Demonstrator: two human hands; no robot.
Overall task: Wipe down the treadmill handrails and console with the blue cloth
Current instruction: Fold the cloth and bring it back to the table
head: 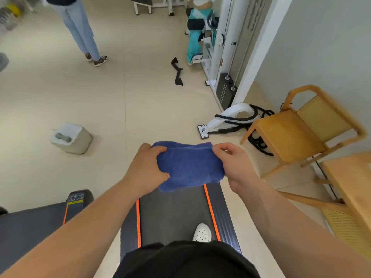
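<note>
A folded blue cloth [189,166] is held up in front of me over the treadmill belt [172,213]. My left hand [145,169] grips its left edge, thumb on top. My right hand [237,167] pinches its right edge with curled fingers. The belt is dark with orange stripes along both sides, and I stand on it; one white shoe [202,232] shows. No handrail or console is in view.
A second treadmill [40,219] lies to the left. A wooden chair [301,129] and a wooden table [353,187] stand on the right. A white machine base [226,121] with black cables, a grey box [70,138], a black strap [177,72] and a standing person [80,29] are ahead.
</note>
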